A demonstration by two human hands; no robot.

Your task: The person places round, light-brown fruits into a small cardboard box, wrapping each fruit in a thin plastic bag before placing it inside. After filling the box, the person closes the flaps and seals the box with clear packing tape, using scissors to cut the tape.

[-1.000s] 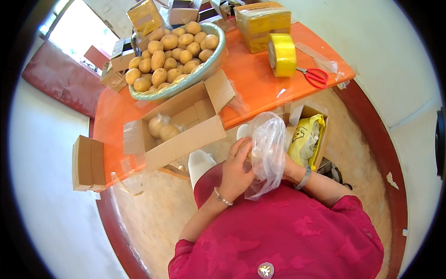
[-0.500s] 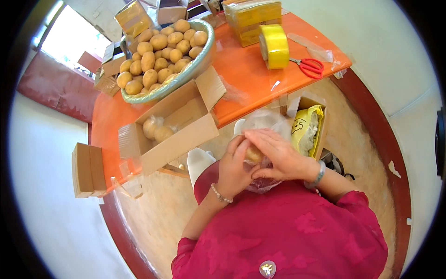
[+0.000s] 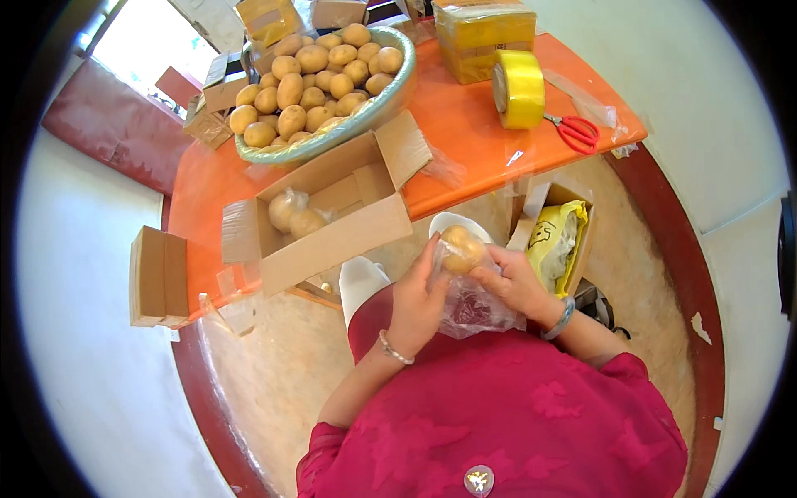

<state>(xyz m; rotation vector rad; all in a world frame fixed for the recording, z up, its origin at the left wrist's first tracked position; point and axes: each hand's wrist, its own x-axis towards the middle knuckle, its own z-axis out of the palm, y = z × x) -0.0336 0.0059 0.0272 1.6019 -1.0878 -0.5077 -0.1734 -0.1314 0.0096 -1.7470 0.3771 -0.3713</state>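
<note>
while both hands meet over the lap in the head view, one potato (image 3: 462, 249) sits inside one clear plastic bag (image 3: 471, 300), held up just below the edge of the orange table (image 3: 465, 137). the left hand (image 3: 417, 300) curls its fingers against the bag's left side, and the right hand (image 3: 516, 282) closes its fingers on the bag's right side, so both are gripping it. on the table stands one open cardboard box (image 3: 332, 207) with two bagged potatoes (image 3: 295, 214) inside, touching each other. behind it one large green basin (image 3: 365, 116) is heaped with loose potatoes (image 3: 311, 70), too many to count surely. one roll of yellow tape (image 3: 520, 87) stands on edge beside one pair of red scissors (image 3: 575, 131). one flat folded box (image 3: 158, 276) lies at the table's left end, and one yellow bag (image 3: 558, 245) sits in a box on the floor by the right hand. compared with half a second ago, the right hand no longer covers the potato: it has slid down the bag, and the potato now shows at the top
</note>
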